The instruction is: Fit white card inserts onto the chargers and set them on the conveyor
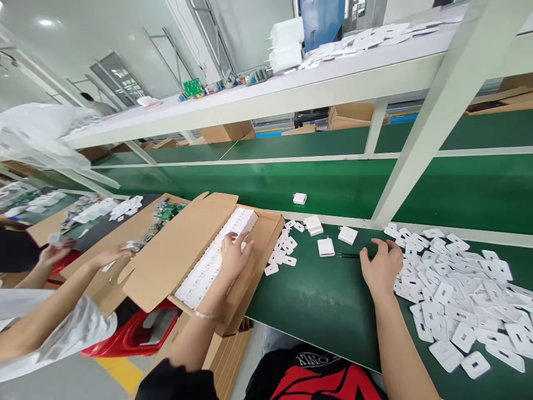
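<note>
A green mat covers the workbench. Behind it runs a green conveyor belt under a white frame, whose slanted post crosses the view. 1 white adapter lies alone on the belt. Above, a long white shelf carries white chargers, flat white parts and a green circuit board. The room is a pale factory hall with a ceiling light at upper left.

An open cardboard box sits at the mat's left edge, tilted, with neat rows of white housings packed inside. The left hand reaches into it, its fingers bent over the upper rows and touching them; whether they pinch a piece I cannot tell. Further left, a second carton holds green circuit boards and loose white parts. A co-worker's hand rests at its near edge, above a red stool.

The right hand lies palm down on the mat with its fingers spread and relaxed, gripping nothing. The fingertips touch the edge of a pile of white plates, each with a square hole. Black tweezers lie just beside the thumb. Near them lie 3 white adapter bodies, with small white pieces scattered next to the box.
</note>
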Demonstrator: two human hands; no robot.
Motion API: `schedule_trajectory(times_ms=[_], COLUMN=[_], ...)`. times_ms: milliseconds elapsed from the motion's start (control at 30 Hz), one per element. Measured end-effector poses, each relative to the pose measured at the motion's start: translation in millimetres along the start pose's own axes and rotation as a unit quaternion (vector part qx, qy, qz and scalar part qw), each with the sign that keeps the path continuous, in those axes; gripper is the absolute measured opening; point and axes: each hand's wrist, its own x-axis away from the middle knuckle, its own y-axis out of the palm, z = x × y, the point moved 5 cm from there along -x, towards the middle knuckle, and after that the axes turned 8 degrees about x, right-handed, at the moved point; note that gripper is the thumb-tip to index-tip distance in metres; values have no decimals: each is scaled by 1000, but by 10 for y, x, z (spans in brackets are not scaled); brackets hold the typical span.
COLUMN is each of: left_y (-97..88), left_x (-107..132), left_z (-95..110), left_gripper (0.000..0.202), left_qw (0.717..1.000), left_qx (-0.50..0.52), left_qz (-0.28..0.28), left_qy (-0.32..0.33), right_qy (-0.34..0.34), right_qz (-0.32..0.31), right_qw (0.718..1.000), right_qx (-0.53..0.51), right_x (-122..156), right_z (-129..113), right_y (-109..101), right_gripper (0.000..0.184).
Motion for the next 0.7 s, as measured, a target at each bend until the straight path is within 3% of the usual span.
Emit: schedule_trajectory(times_ms=[33,67,133,200,267,333,467,700], left_y=[-32,-60,-103,-157,-190,-186,-52,445], left_x=[68,160,401,657,856,966,977,846], left_z=[123,268,609,926,1161,1300,1392,1252], left_gripper=[49,52,54,47,44,41,29,27], left_qw=[995,971,841,745,702,700,757,819], left_qx=[94,232,523,637,672,670,623,569], left_qz=[-22,-52,-136,-195,-233,-245,-199,-77], left_qy=[1,-2,-21,-38,-42,-34,-3,-8], right_qy=[0,-1,-4,-5,-5,-5,-4,-1], right_qz=[1,1,1,0,-1,-1,5,-3], right_qw=[1000,1000,1000,1000,1000,1000,1000,1000], right_qx=[-4,-9,-16,-20,-21,-20,-14,-6], right_x=[-7,-12,-20,-23,-22,-18,-2,23], right_z=[11,17,23,25,26,28,29,18], right_y=[1,2,5,8,9,8,0,-7], right_gripper=[42,42,42,41,41,40,37,35])
